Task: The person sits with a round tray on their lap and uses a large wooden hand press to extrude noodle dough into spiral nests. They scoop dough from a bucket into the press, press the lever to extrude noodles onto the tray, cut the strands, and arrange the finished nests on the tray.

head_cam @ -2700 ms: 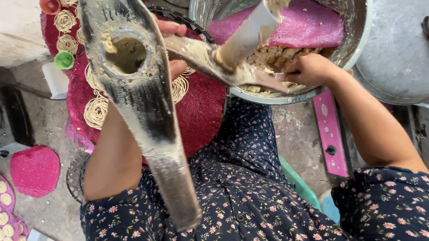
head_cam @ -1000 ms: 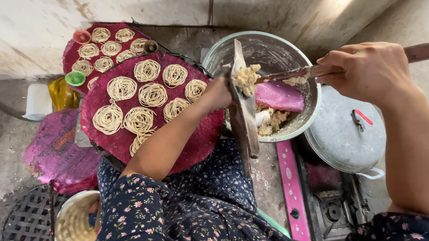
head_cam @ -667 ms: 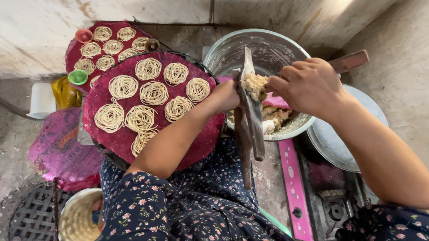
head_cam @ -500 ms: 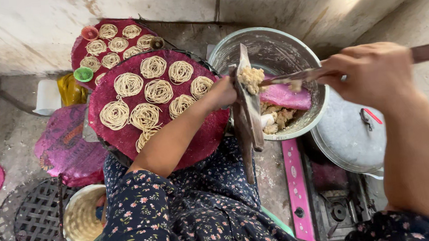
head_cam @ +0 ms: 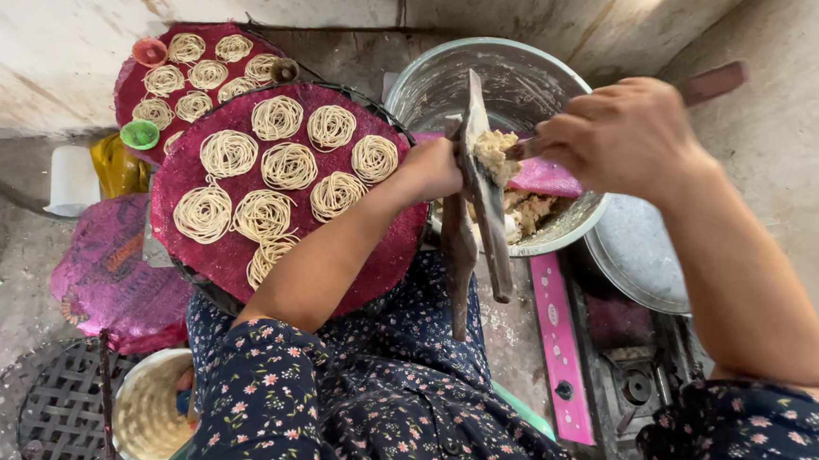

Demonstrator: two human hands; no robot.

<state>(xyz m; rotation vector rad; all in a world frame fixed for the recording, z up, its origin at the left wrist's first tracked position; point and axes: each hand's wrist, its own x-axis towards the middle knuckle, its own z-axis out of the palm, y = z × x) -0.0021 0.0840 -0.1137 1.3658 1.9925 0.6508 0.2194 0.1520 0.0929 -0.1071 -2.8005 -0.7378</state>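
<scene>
Now left hand (head_cam: 434, 170) grips worn wooden press (head_cam: 479, 193); right hand (head_cam: 624, 136) clasps spoon handle (head_cam: 711, 82), packing crumbly dough (head_cam: 495, 152)

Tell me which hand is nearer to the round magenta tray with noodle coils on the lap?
Left. The left hand grips the wooden press right at the edge of the magenta tray. The right hand is farther away, above the metal bowl.

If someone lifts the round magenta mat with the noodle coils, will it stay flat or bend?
The magenta mat looks thin and woven, so it would probably sag if lifted by one edge. The noodle coils lie loose on it and seem soft; tilting would likely make them slide or break.
</scene>
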